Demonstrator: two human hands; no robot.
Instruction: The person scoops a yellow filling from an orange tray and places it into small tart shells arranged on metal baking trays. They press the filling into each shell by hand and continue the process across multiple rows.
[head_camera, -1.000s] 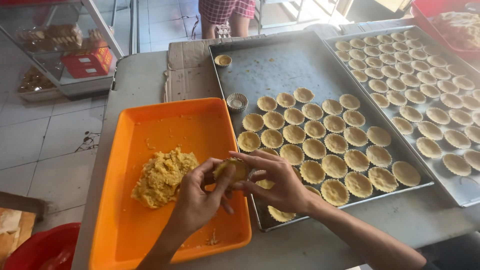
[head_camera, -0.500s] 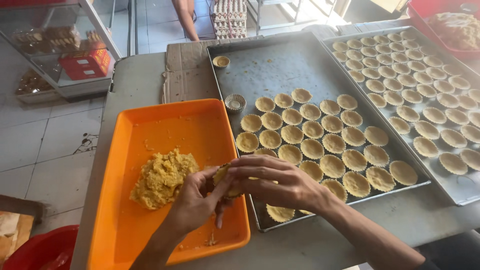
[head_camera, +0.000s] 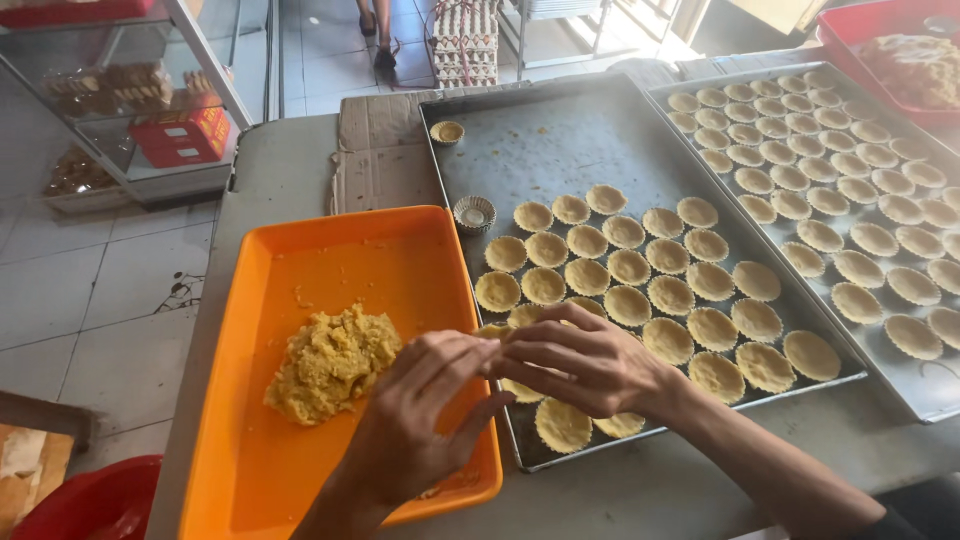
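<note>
- Daylight fills the scene, bright and even, strongest at the top near the tiled floor (head_camera: 320, 40).
- The grey baking tray (head_camera: 560, 150) shows a dull sheen without harsh glare.
- The hands cast soft shadows on the orange tray (head_camera: 300, 260).
- The far right tray (head_camera: 900, 380) looks slightly washed out.
- Straight edges bow towards the corners.
- Focus is fairly sharp at centre, with softer detail at the edges.

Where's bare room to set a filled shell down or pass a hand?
Bare metal covers the far half of the near baking tray, between the lone shell and the shell rows. The orange tray is bare beyond the dough pile. The second tray is crowded.
</note>
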